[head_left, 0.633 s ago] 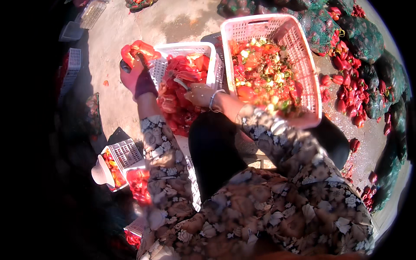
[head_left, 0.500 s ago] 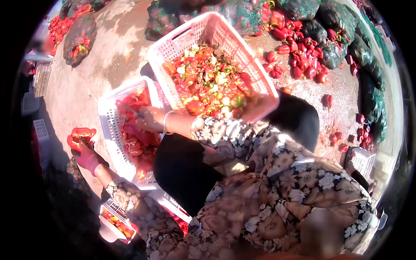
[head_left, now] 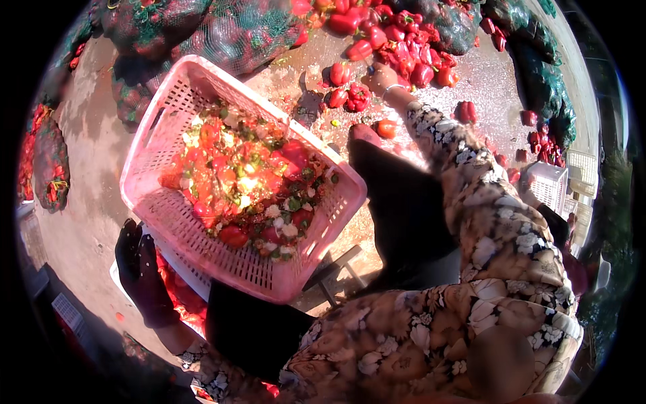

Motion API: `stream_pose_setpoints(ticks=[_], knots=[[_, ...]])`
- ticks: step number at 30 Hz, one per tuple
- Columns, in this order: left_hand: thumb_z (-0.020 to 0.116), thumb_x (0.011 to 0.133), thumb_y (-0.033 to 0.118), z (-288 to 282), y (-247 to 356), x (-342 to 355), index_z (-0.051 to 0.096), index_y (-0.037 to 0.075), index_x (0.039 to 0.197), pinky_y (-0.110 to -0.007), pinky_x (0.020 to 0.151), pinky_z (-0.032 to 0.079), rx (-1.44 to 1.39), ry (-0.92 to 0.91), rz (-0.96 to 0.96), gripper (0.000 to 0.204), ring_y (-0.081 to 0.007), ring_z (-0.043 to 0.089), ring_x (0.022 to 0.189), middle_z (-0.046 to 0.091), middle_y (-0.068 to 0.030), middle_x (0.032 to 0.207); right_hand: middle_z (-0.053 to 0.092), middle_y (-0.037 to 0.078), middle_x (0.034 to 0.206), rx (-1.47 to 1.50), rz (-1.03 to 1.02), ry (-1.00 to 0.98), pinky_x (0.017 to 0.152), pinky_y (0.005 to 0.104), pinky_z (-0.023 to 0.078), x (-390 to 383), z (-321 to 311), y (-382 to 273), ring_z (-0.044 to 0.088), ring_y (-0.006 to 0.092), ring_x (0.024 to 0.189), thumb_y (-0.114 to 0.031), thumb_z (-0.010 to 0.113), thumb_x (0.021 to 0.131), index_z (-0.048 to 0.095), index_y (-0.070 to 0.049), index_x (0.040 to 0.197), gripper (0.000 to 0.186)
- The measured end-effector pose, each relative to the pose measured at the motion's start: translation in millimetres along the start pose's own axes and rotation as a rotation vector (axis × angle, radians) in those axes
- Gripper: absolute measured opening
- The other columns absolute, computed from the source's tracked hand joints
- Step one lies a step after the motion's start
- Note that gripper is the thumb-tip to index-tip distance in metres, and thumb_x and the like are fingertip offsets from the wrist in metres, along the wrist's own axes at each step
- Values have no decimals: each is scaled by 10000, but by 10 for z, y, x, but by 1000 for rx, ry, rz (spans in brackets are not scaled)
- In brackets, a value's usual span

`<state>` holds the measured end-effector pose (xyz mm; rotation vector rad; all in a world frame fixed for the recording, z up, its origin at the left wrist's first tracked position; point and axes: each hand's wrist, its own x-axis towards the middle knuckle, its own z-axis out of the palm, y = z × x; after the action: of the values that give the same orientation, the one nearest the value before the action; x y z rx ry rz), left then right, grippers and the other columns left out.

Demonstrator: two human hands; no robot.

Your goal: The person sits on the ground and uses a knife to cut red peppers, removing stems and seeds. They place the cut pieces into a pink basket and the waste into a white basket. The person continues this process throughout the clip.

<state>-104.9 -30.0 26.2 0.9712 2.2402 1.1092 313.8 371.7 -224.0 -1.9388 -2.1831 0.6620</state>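
My right hand point(head_left: 384, 79) reaches out to the near edge of a pile of loose red bell peppers point(head_left: 406, 58) on the ground. It is small and bright there, and I cannot make out its fingers or anything in them. My left hand point(head_left: 139, 264), in a dark glove with light dots, is beside a white crate point(head_left: 116, 275) of red pepper pieces point(head_left: 180, 289). Its fingers point away from me, somewhat apart, and no pepper shows in it. Between my hands, a pink plastic crate point(head_left: 266, 286) holds pepper cores, seeds and red scraps point(head_left: 249, 178).
Green mesh sacks point(head_left: 235, 37) of peppers stand behind the pink crate, with dark sacks point(head_left: 538, 74) along the right. Single peppers point(head_left: 465, 112) are scattered on the wet ground. White crates point(head_left: 548, 183) stand at far right. My dark-clad knee point(head_left: 397, 202) is beside the pink crate.
My right hand has gone from the white crate to the pepper pile. My left hand no longer shows the red pepper it held and is now beside the white crate. The view has turned right.
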Motion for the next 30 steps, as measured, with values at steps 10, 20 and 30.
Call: stream_pose_setpoints(ticks=[10,20,30], knots=[[603,882,-16,1176,278,286,545,-22,1251,-309,983,440,200,-213,-47,374,-174,564,1149,597,-104,1250,660,234,1065,189,429,-66,891,380,504,815,1212,108,633,333,1046,-358,779,672,665,-15,1014,498],[612,859,-40,1257,311,54,564,-8,1197,-278,855,510,-114,-163,-105,343,-152,597,1023,623,-85,1152,598,17,758,652,-85,-346,561,265,452,10,279,-883,542,107,624,-142,721,762,585,-12,1088,377],[570,917,17,938,600,-193,346,35,1414,-308,1003,452,-826,-52,190,545,-208,467,1247,424,-108,1393,612,13,964,1022,-592,-840,823,230,517,-2084,-989,-2955,592,68,907,-11,700,832,501,7,1215,432]])
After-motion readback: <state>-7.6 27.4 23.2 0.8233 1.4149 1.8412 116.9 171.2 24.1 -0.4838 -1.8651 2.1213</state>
